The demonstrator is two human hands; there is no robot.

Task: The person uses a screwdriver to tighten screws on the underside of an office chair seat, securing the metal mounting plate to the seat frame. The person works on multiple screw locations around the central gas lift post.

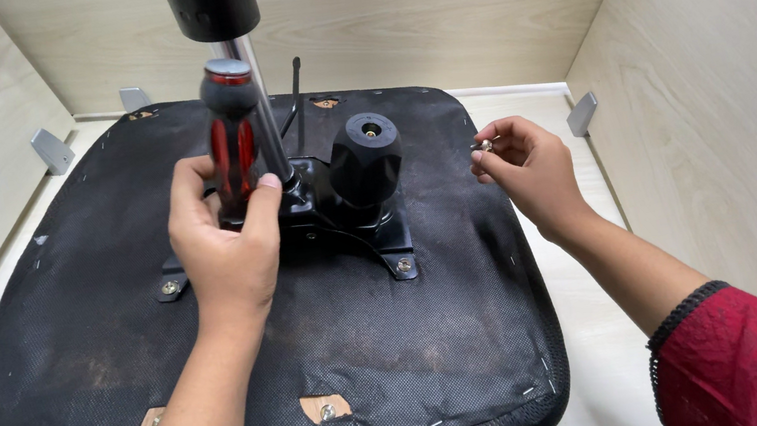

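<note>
a: screwdriver [231, 135] with the red-and-black handle stands upright at centre-left of the frame, and the left hand [223, 243] is wrapped firmly around its lower handle. its tip is hidden behind the fingers, down on the black metal mechanism plate [319, 222].

b: and the right hand [526, 169]?

a: at centre-right, fingers curled, thumb and forefinger pinching a small silvery screw [484, 145] just over the right edge of the upturned seat cushion [93, 329].

b: what makes this step go well, in your judgement?

a: i'd keep the driver plumb, press straight down so the tip doesn't skip out of the head, and hold the spare screw clear until the tool is free. the mechanism plate sits mid-frame on the black fabric underside, with a screw showing at its lower left ear [170, 288] and another at its lower right ear [403, 265].

b: what crowds the work?

a: the chrome gas lift column [261, 110] rises just beside the driver handle, nearly touching it, so the wrist has little room to turn. the round black tension knob [364, 158] bulges to the right of the column, and a thin black lever [298, 104] sticks up behind.

b: anything else around?

a: pale wooden walls box in the seat on three sides, with grey metal brackets, one at upper left [51, 149] and one at right [582, 113]. staples and torn fabric patches run along the cushion's lower edge.
</note>
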